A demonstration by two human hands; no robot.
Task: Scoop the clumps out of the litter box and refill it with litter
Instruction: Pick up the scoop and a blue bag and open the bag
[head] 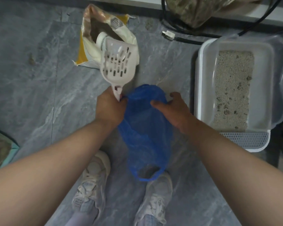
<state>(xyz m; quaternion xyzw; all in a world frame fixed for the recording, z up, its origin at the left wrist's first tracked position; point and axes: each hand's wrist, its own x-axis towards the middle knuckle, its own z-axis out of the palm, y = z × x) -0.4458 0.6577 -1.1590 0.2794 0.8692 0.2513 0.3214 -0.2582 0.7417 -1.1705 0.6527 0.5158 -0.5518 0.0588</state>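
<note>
Grey marbled floor tiles (31,82) fill the scene, with a pale wall base and black cables (178,30) along the far edge. On the right sits the litter box (203,88), a white tray under a clear hood, holding a shallow bed of pale litter (234,88) dotted with darker clumps (226,111) towards its near end. At far left of centre an opened litter bag (95,46) slumps on the floor, a white cup inside its mouth.

The person stands over their own pale trainers (91,185). The left hand (110,108) has its fingers curled round the handle of a slotted white scoop (117,66), whose bowl points away over the bag, and it seems to pinch the rim of a blue plastic bag (145,136) as well. The right hand (171,106) grips the opposite rim, fingers hooked over it, so the mouth is spread between both hands while the sack hangs towards the shoes.

The blue bag looks thin, limp and slippery; it should be held at the rim and kept wide, since it could collapse or tear under damp clumps. The scoop appears light and rigid, best controlled from the handle. The litter bag is probably heavy and floppy, so lifting it by its sides for pouring seems wise.
</note>
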